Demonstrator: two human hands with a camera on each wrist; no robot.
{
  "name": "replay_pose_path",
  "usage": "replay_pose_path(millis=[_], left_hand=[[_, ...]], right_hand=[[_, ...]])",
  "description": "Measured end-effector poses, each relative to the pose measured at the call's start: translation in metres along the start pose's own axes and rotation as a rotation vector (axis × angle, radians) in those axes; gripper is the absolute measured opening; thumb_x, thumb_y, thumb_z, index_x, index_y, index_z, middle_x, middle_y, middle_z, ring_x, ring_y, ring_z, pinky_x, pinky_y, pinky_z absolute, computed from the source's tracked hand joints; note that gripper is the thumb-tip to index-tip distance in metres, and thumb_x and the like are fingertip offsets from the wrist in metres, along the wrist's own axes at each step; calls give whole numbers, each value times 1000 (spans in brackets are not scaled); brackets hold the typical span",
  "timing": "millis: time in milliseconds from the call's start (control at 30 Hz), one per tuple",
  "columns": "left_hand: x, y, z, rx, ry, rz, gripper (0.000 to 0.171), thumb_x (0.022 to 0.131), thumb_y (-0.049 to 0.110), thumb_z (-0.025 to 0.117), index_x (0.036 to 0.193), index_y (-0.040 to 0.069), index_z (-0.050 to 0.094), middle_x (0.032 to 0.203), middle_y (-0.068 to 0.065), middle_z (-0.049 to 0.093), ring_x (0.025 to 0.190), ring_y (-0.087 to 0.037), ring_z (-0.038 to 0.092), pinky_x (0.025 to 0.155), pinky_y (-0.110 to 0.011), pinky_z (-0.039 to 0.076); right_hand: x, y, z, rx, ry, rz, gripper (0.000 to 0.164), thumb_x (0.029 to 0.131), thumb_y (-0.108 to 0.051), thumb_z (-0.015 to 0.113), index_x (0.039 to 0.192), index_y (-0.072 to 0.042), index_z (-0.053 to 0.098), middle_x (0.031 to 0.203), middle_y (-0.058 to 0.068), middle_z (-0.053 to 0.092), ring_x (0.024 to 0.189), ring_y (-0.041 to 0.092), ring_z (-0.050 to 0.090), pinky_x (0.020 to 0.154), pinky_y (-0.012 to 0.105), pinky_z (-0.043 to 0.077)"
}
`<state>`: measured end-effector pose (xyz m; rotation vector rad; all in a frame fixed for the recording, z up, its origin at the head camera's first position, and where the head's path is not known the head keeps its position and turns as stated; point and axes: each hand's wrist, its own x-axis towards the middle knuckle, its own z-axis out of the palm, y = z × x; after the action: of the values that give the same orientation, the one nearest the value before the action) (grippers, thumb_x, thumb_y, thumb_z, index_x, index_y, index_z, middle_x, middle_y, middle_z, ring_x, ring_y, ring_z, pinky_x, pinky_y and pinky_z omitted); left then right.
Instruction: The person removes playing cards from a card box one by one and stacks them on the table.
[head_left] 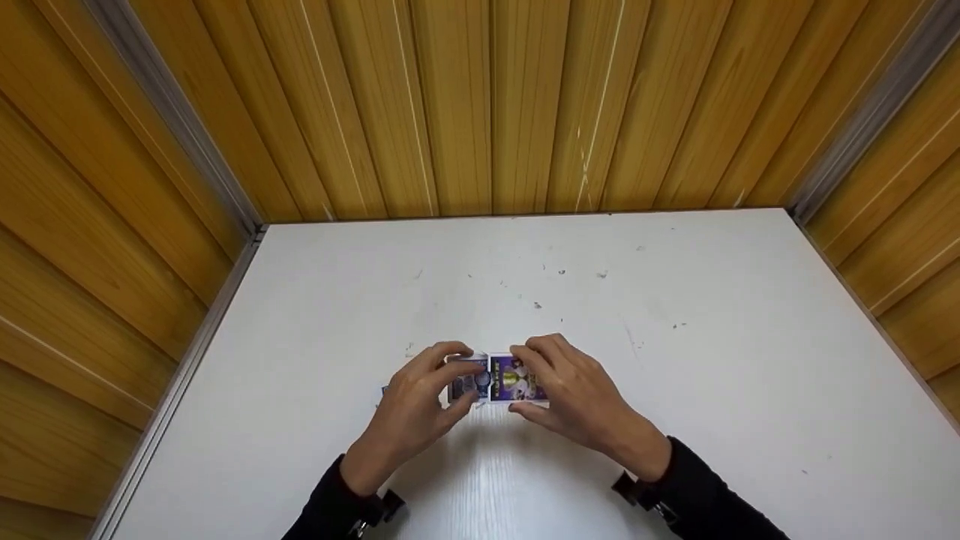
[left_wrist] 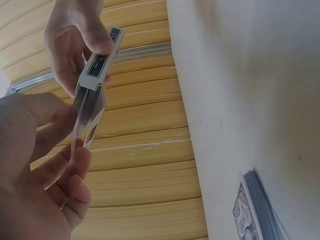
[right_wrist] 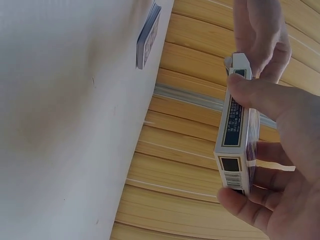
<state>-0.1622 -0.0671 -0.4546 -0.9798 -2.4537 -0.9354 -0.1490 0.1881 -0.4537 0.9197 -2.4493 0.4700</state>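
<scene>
Gripped in my right hand [head_left: 577,390] is a small purple and white playing card box [head_left: 510,377], its thumb along one narrow side in the right wrist view. The box's barcode end [right_wrist: 233,180] faces away from the left hand. At the box's other, opened end, my left hand [head_left: 416,394] pinches a packet of blue-backed playing cards [head_left: 465,386]. In the left wrist view these cards [left_wrist: 86,107] stick partly out of the box mouth, beside a white flap [left_wrist: 98,107]. The two hands are close together above the table.
A second stack of cards [left_wrist: 245,215] lies on the white table [head_left: 675,360], mostly behind the left hand in the head view. Dark scuffs [head_left: 537,305] mark the tabletop. Yellow wood-look panels [head_left: 465,112] wall in the back and both sides.
</scene>
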Motion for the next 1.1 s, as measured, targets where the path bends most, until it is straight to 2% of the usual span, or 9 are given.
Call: replay_pose_path(millis=[100, 233, 333, 567, 733, 900, 1100], left_hand=[[-1, 0, -1, 143, -59, 43, 42, 79, 27, 92, 115, 20, 73, 126, -1, 61, 102, -16, 62, 82, -35, 55], [-2, 1, -1, 219, -120, 60, 46, 78, 33, 92, 116, 22, 69, 127, -1, 60, 112, -20, 58, 90, -40, 52], [-2, 2, 0, 238, -143, 76, 46, 79, 32, 91, 116, 20, 67, 126, -2, 59, 117, -21, 56, 94, -40, 50], [-1, 3, 1, 297, -176, 105, 49, 80, 30, 91, 118, 21, 62, 127, 0, 58, 116, -20, 55, 92, -37, 46], [-1, 1, 0, 291, -177, 117, 47, 81, 28, 90, 118, 20, 62, 128, -1, 59, 117, -21, 55, 93, -38, 46], [0, -4, -10, 292, -171, 112, 45, 81, 28, 90, 117, 19, 65, 128, -2, 60, 118, -22, 55, 95, -40, 46], [0, -16, -29, 271, -164, 47, 43, 81, 28, 91, 114, 17, 68, 128, -5, 62, 118, -25, 56, 98, -44, 45]], right_hand=[[-1, 1, 1, -3, -17, 0, 74, 73, -41, 94, 130, -3, 64, 117, 9, 61, 103, 19, 59, 79, 32, 57], [-2, 1, 2, -9, -34, -9, 73, 73, -41, 94, 129, -4, 64, 117, 9, 61, 102, 19, 60, 78, 32, 57], [-3, 1, 1, -18, -38, -16, 73, 73, -41, 94, 129, -5, 64, 117, 8, 61, 103, 20, 60, 78, 32, 57], [-3, 0, 1, -26, -48, -15, 73, 74, -42, 93, 130, -6, 64, 117, 8, 61, 105, 20, 60, 80, 33, 57], [-3, 1, 0, -13, -54, -1, 73, 75, -43, 92, 131, -5, 64, 118, 9, 62, 105, 21, 61, 81, 33, 58], [-3, 6, -2, 12, -57, 34, 75, 76, -42, 92, 133, -3, 63, 120, 10, 62, 107, 22, 61, 84, 34, 57], [-3, 15, -7, 23, -46, 90, 75, 78, -39, 91, 134, 0, 61, 123, 12, 62, 111, 25, 60, 80, 36, 57]])
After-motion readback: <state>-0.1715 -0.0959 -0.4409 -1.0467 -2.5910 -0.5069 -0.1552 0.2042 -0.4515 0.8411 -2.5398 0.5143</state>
